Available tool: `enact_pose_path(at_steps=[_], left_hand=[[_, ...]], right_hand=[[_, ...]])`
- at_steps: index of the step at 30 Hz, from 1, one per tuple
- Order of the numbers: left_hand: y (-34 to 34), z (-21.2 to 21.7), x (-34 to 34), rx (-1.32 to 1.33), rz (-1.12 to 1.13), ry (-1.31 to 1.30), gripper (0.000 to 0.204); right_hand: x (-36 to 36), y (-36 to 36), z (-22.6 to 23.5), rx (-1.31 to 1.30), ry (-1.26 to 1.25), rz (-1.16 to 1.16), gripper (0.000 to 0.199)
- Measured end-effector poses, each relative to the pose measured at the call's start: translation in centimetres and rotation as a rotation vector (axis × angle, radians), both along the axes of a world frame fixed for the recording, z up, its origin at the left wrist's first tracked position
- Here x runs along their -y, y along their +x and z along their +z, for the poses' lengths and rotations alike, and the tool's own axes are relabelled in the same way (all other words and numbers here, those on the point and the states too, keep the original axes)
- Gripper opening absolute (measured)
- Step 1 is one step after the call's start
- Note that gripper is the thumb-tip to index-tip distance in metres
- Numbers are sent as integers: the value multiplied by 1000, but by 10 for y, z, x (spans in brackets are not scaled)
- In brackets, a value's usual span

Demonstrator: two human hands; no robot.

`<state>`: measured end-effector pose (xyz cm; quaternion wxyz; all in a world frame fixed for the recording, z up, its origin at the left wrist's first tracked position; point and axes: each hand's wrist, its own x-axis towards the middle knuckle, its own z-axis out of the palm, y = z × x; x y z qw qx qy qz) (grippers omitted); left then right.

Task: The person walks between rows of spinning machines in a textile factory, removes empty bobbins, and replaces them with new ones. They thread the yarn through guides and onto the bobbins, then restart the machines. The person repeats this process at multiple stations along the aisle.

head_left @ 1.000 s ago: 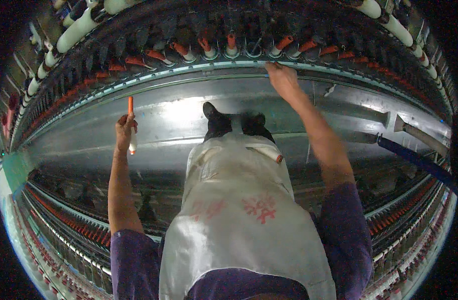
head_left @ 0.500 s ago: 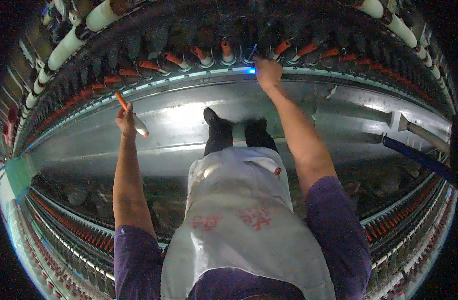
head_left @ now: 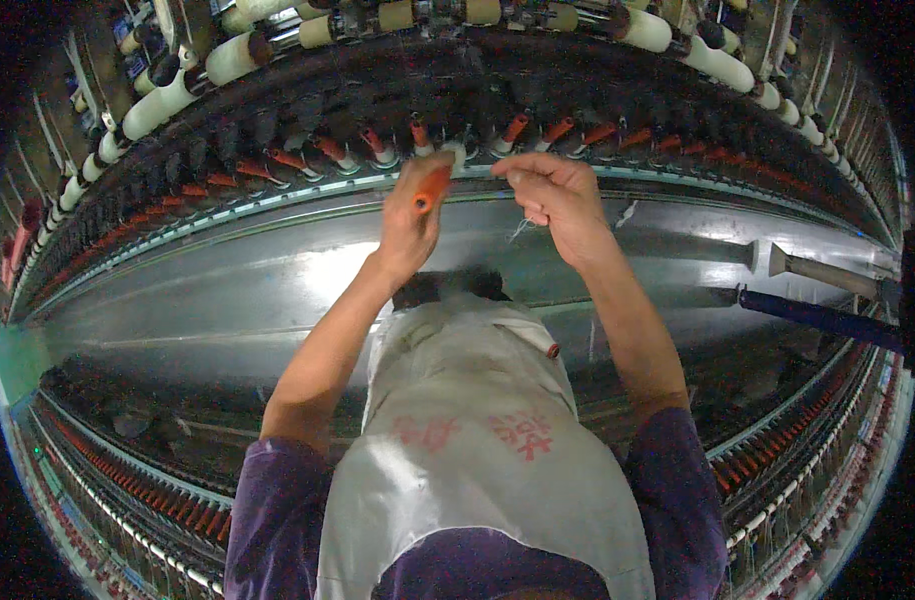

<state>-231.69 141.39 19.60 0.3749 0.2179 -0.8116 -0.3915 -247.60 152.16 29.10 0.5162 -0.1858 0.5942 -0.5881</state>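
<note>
My left hand (head_left: 409, 225) is closed around an orange bobbin (head_left: 433, 188). Its hollow orange end faces me, and the pale yarn-wound end (head_left: 459, 158) points toward a gap in the row of spindles. Just to the right, my right hand (head_left: 559, 195) has its index finger and thumb reaching left toward that gap, the other fingers curled in. Loose white thread (head_left: 522, 230) hangs from those curled fingers. A fine yarn between the two hands is too thin to make out. Other orange bobbins (head_left: 329, 150) stand in a row along the pale rail (head_left: 307, 190).
White rollers (head_left: 232, 60) run along the machine above the bobbins. Below lies a shiny metal surface (head_left: 227, 270). A dark blue bar (head_left: 817, 315) and a metal pipe (head_left: 832, 275) jut in at right. Another bobbin row (head_left: 147, 480) is behind me. A bobbin end (head_left: 552, 350) shows at my apron pocket.
My left hand has brought the bobbin up and right from the lower left to the spindle row. My right hand has drawn back slightly from the row. The blue light no longer shows.
</note>
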Motion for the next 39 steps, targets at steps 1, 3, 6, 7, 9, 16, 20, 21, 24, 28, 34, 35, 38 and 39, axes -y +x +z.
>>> enact_pose_path(at_steps=[1,3,6,7,9,16,20,21,24,28,34,35,38,39], left_hand=[[-17,-1,1,-21,43,43,19],[-53,-8,17,7,175,131,20],[-78,-21,31,302,129,288,21],[-81,-24,31,220,110,267,21],[-77,-22,25,101,189,170,21],[-52,10,11,-128,232,68,16],[-75,-11,32,33,151,42,23],[-83,-20,35,107,110,97,25],[-99,-51,33,113,129,204,26],[-114,-90,17,120,268,274,26],[-121,-133,16,84,308,209,23],[-121,-135,17,38,279,223,23],[-120,-132,16,-16,297,204,24],[-119,-127,15,53,313,197,25]], right_hand=[[-2,-1,11,-48,-37,-12,21],[-7,-6,33,-161,27,-58,22],[-18,-16,57,-222,-195,-78,23],[-21,-19,61,-240,-250,-76,24],[-24,-25,59,-245,-133,-75,23],[-20,-29,23,-93,113,-24,23],[-26,-30,51,-172,-60,16,22],[-27,-31,63,-184,-136,6,20],[-22,-33,97,-208,-273,-29,19],[-4,-29,118,-341,-320,-92,27],[18,-31,124,-429,-374,-74,27],[21,-33,125,-370,-303,-66,27],[30,-39,131,-248,-309,3,25],[32,-41,133,-238,-327,0,24]])
